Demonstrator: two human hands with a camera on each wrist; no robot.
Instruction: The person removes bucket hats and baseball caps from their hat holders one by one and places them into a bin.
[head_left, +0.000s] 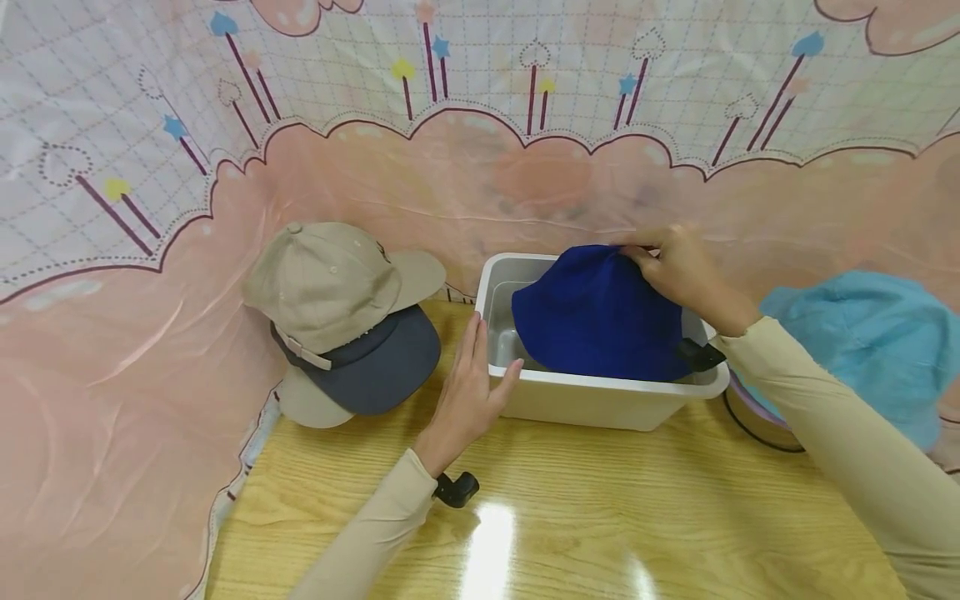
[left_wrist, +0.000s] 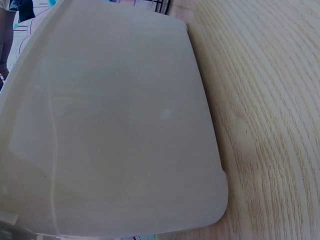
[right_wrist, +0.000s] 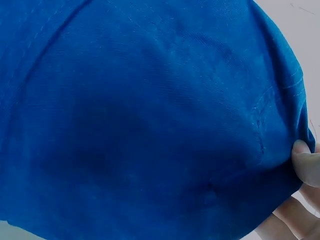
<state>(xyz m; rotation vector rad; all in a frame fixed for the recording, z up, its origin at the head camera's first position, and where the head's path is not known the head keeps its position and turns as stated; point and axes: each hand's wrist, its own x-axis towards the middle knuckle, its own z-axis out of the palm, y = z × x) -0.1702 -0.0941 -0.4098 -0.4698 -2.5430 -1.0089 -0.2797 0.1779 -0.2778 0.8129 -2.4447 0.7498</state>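
Observation:
A white plastic bin [head_left: 611, 404] stands on the table, its near outer wall also showing large in the left wrist view. Its opening is mostly covered by a dark blue cloth hat [head_left: 592, 317], which overlaps the near rim. My right hand [head_left: 678, 271] pinches that hat at its top edge near the back of the bin; in the right wrist view the thumb presses on the blue fabric [right_wrist: 150, 110]. My left hand [head_left: 468, 400] rests against the bin's left end at the rim, fingers straight and thumb apart.
Left of the bin sits a stack of caps, a beige cap [head_left: 322, 283] over a navy cap [head_left: 390, 358]. To the right a light blue hat [head_left: 877, 342] lies atop other hats, partly behind my right sleeve. A patterned cloth [head_left: 450, 183] hangs behind the wooden table [head_left: 562, 508].

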